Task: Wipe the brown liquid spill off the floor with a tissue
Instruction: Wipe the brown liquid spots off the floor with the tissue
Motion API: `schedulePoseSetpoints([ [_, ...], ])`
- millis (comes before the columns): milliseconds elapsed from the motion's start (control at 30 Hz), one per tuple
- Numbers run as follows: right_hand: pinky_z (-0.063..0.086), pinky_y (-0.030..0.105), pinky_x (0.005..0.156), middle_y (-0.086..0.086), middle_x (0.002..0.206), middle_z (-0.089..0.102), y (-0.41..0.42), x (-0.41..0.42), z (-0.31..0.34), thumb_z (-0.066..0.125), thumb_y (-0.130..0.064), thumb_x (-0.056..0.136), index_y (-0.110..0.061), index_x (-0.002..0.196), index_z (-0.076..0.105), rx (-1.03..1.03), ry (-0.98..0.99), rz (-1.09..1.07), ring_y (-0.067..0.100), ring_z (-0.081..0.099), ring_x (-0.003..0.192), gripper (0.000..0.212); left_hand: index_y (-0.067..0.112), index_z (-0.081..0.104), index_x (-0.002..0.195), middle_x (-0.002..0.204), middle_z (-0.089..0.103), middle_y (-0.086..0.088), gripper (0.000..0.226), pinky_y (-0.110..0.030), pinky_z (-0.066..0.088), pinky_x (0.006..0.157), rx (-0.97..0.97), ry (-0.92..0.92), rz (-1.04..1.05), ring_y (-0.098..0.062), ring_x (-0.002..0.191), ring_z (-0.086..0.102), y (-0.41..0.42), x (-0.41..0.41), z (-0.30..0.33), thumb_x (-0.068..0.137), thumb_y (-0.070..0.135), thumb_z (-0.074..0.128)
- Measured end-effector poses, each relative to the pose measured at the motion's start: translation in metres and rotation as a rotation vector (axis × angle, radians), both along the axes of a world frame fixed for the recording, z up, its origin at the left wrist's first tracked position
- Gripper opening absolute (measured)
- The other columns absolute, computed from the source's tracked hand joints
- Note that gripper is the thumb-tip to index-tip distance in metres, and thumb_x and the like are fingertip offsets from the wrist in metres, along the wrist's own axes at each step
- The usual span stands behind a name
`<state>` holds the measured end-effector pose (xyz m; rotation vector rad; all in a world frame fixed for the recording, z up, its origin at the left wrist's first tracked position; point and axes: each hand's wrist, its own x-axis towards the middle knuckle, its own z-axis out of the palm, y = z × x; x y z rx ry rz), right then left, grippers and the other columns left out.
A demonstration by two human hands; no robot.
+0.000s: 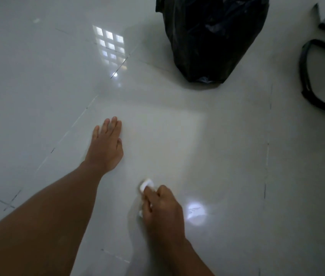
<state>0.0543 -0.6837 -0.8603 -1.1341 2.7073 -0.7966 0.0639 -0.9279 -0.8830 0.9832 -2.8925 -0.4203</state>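
My right hand [162, 208] curls round a crumpled white tissue [146, 186], pressing it to the glossy pale tiled floor [227, 156], my left hand [105, 146] lies flat with straight fingers farther out, and beyond stands a black plastic rubbish bag [211, 38].

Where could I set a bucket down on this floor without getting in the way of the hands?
Bare tile lies between the left hand and the black bin bag, and across the far left floor. The right edge is crowded by black furniture legs. Avoid where the right hand holds the tissue.
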Motion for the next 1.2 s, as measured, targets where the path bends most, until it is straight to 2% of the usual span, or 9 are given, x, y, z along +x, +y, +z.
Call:
schedulePoseSetpoints([
  [100,0.044,0.031,0.049,-0.001,0.075,0.047,-0.006,-0.026,-0.006,0.053,-0.033,0.082,-0.025,0.100,0.064,0.016,0.058,0.001,0.021,0.053,0.066,0.023,0.006,0.026,0.149,0.160,0.020,-0.011,0.066,-0.050,0.009,0.119,0.012,0.006,-0.014,-0.029,0.148,0.014,-0.001,-0.002,-0.001,0.086,0.024,0.024],
  [233,0.042,0.034,0.056,0.009,0.078,0.051,0.053,-0.105,-0.003,0.058,-0.026,0.085,-0.021,0.094,0.070,-0.004,0.043,-0.750,0.034,0.057,0.073,0.016,0.005,0.027,0.149,0.159,0.021,-0.014,0.062,-0.052,0.010,0.118,0.009,0.021,-0.029,-0.032,0.147,0.015,-0.003,-0.001,0.000,0.089,0.022,0.027],
  [333,0.039,0.032,0.058,0.010,0.080,0.054,0.088,-0.103,0.003,0.062,-0.021,0.083,-0.020,0.096,0.073,0.104,0.079,-0.965,0.034,0.055,0.078,0.017,0.004,0.028,0.148,0.158,0.024,-0.016,0.066,-0.054,0.013,0.116,-0.002,0.014,-0.034,-0.034,0.146,0.018,-0.003,-0.002,-0.001,0.085,0.024,0.026],
  [400,0.042,0.033,0.053,0.008,0.075,0.054,0.080,-0.062,0.007,0.064,-0.017,0.080,-0.018,0.089,0.074,0.070,0.080,-0.907,0.033,0.056,0.074,0.013,0.003,0.029,0.147,0.157,0.025,-0.016,0.066,-0.054,0.013,0.116,-0.013,0.017,-0.025,-0.035,0.146,0.018,-0.001,-0.002,-0.003,0.085,0.023,0.026],
  [500,0.046,0.035,0.048,0.004,0.070,0.054,0.050,-0.013,0.000,0.067,-0.015,0.073,-0.021,0.088,0.075,-0.031,0.102,-0.578,0.028,0.057,0.068,0.018,0.003,0.030,0.147,0.157,0.026,-0.016,0.066,-0.054,0.013,0.116,-0.021,0.015,0.005,-0.035,0.146,0.020,0.004,-0.004,-0.002,0.084,0.022,0.026],
  [600,0.044,0.033,0.046,0.000,0.071,0.050,0.031,-0.042,-0.002,0.063,-0.023,0.076,-0.026,0.090,0.072,0.020,0.137,-0.375,0.024,0.055,0.069,0.017,0.003,0.030,0.147,0.157,0.026,-0.016,0.066,-0.054,0.013,0.117,-0.022,0.014,0.027,-0.034,0.146,0.020,0.006,-0.004,-0.001,0.084,0.021,0.026],
  [833,0.040,0.030,0.050,0.002,0.076,0.045,0.055,-0.106,-0.004,0.055,-0.019,0.086,-0.018,0.089,0.069,0.045,0.111,-0.658,0.026,0.051,0.069,0.014,0.002,0.033,0.146,0.156,0.028,-0.017,0.066,-0.056,0.017,0.115,-0.017,-0.002,0.024,-0.037,0.144,0.023,0.007,-0.005,0.003,0.082,0.019,0.029],
  [1067,0.046,0.032,0.050,-0.001,0.076,0.046,-0.006,-0.072,-0.004,0.044,-0.024,0.082,-0.022,0.088,0.064,-0.023,0.064,-0.252,0.022,0.053,0.073,0.021,0.005,0.027,0.149,0.159,0.021,-0.014,0.071,-0.053,0.012,0.117,0.000,-0.048,0.045,-0.034,0.147,0.017,0.009,-0.007,0.004,0.080,0.021,0.025],
  [1200,0.049,0.034,0.057,-0.002,0.079,0.047,-0.009,-0.108,-0.006,0.054,-0.017,0.089,-0.023,0.092,0.068,-0.030,-0.029,-0.279,0.021,0.053,0.074,0.016,0.006,0.025,0.149,0.159,0.020,-0.012,0.070,-0.053,0.013,0.117,-0.012,-0.056,0.035,-0.032,0.147,0.017,0.009,-0.006,0.003,0.082,0.022,0.024],
])
